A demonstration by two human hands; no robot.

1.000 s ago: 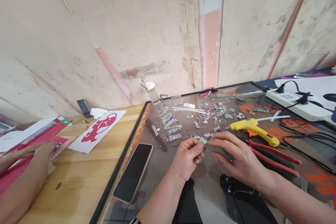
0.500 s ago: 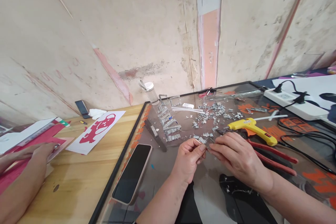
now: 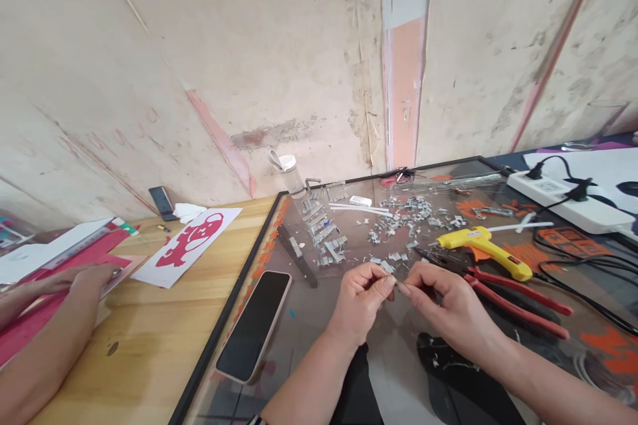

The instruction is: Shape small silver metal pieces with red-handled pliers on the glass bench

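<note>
Carefully, a person's left hand (image 3: 363, 299) and right hand (image 3: 443, 292) met over a glass-topped surface (image 3: 304, 312), thumbs and forefingers pinched on a slender piece (image 3: 397, 282) too small to make out. Behind them, folded grey pieces (image 3: 326, 232) stood roughly ranked, apparently the finished share, while a scatter of loose grey bits (image 3: 409, 212) suggested much was left; whether those were stock or offcuts could not be told. The piece in hand looked unfinished.

Room was tightest to the right, where red-handled pliers (image 3: 523, 309) lay just beside the right hand, with a yellow glue gun (image 3: 478, 244) beyond and black cords (image 3: 588, 255) near it. A phone (image 3: 254, 325) lay inside the black frame (image 3: 226, 309) at left, bare glass between it and the left forearm. Well apart, a co-worker's hands (image 3: 92, 279) rested over red paper.
</note>
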